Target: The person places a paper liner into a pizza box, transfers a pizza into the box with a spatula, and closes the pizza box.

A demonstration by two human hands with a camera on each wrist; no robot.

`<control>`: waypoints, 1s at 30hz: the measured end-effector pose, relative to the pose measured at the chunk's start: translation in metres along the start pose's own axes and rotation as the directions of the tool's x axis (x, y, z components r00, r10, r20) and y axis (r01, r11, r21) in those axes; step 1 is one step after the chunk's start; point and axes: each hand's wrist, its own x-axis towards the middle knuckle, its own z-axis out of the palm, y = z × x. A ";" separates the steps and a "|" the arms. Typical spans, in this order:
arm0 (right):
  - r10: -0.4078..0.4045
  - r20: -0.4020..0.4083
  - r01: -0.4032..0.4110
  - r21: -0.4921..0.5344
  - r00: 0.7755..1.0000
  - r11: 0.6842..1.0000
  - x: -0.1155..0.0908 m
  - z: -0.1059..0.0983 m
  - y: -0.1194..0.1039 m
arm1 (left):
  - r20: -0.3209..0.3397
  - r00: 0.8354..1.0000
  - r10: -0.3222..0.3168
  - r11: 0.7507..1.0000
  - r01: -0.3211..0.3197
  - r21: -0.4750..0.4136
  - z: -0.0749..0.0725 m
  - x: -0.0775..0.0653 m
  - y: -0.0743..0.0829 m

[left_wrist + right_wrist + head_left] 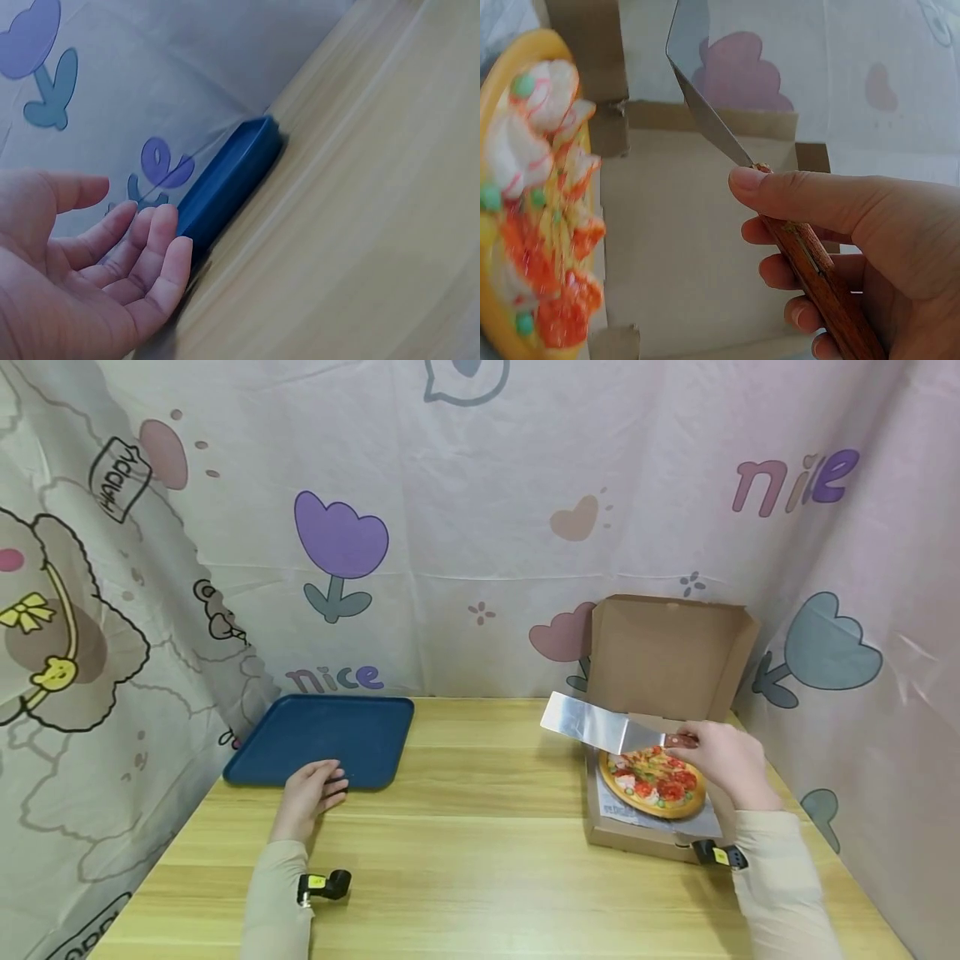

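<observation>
My right hand (pixel 726 762) grips the wooden handle of a metal pizza server (pixel 588 723), whose flat blade points left above the box's left edge. Below that hand lies a round pizza (pixel 651 783) with red, white and green toppings, on printed paper in an open cardboard box (pixel 637 842). In the right wrist view the fingers curl round the server's handle (pixel 810 262). At the left, my left hand (pixel 306 797) is by the front edge of a blue tray (pixel 330 735). Its fingers are loosely bent and hold nothing; whether they touch the tray I cannot tell.
The box lid (pixel 663 652) stands raised at the back right, near the patterned curtain (pixel 480 527). Curtain also hangs along both sides of the wooden table (pixel 480 860). Small cameras are strapped on both wrists.
</observation>
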 end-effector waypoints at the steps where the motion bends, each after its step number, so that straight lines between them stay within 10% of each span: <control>1: 0.002 0.004 -0.002 0.001 1.000 1.000 0.002 0.000 -0.003 | -0.004 1.000 -0.001 1.000 0.001 -0.007 -0.002 0.000 -0.001; 20: -0.080 -0.050 0.081 0.003 0.996 0.997 0.023 0.015 -0.048 | -0.198 0.974 -0.110 0.973 0.065 -0.220 -0.039 0.004 -0.015; 30: -0.125 -0.077 0.126 0.011 0.989 0.992 0.029 0.020 -0.073 | -0.290 0.935 -0.205 0.932 0.095 -0.350 -0.061 0.006 -0.014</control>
